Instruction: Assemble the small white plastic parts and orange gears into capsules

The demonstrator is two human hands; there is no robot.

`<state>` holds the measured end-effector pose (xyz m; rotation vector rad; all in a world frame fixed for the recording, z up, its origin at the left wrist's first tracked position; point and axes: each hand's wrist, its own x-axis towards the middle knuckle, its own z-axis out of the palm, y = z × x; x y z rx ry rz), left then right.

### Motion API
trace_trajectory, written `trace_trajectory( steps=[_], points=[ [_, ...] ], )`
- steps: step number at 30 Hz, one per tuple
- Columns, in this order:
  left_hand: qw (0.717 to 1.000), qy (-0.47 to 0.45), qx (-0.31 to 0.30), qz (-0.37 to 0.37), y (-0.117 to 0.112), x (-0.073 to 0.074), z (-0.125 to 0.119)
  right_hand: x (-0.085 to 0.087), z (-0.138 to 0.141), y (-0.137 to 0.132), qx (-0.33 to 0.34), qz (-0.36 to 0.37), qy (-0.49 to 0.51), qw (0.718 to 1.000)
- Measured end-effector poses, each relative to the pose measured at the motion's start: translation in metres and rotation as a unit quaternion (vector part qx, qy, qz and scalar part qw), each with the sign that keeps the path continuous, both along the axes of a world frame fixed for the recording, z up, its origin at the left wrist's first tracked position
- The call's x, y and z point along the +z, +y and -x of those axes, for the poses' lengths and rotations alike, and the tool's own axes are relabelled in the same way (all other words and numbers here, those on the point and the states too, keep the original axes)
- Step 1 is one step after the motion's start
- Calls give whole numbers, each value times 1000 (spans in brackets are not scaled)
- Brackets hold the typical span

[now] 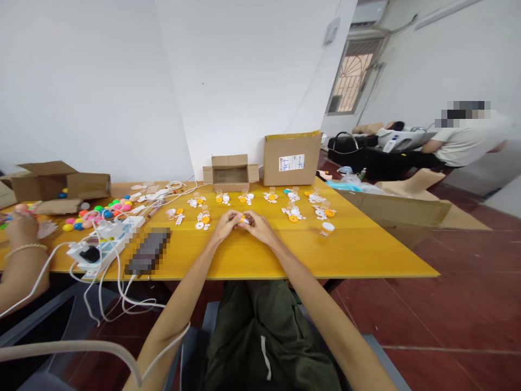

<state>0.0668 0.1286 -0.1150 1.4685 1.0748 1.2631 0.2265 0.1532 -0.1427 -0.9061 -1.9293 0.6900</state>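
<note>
My left hand (pixel 226 225) and my right hand (pixel 260 227) meet over the yellow table (pixel 252 255). Between their closed fingers is a small orange-and-white plastic piece (pixel 245 219), mostly hidden, so its exact kind does not show. Ahead of the hands lie small clusters of white and orange plastic parts with clear cups, among them a cluster with an orange ring (pixel 293 219) to the right. Left of my hands, a white disc (pixel 199 226) lies beside another orange ring (pixel 205 220). A clear cup with a white lid (pixel 327 228) stands apart, right of my hands.
Along the wall stand a small open carton (pixel 230 175) and a larger box (pixel 291 161). At left are a power strip (pixel 109 247) with white cables, a dark blurred device (pixel 147 251), colourful balls (pixel 108 213) and a co-worker's hand (pixel 22 228). Another person sits far right.
</note>
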Motion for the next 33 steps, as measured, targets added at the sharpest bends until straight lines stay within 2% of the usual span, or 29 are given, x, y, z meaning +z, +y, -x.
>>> trace_trajectory(
  steps=[10,17,24,33],
  points=[
    [999,26,6,-25,1,-2,1,2,0,-2,-28,-12,-5,1000],
    [998,49,1,-42,6,-7,6,-3,-1,3,-5,11,8,1000],
    [999,28,-4,-42,12,-13,9,-4,0,5,15,45,47,998],
    [1000,11,-25,-13,12,-12,15,-5,1,7,26,68,73,995]
  ],
)
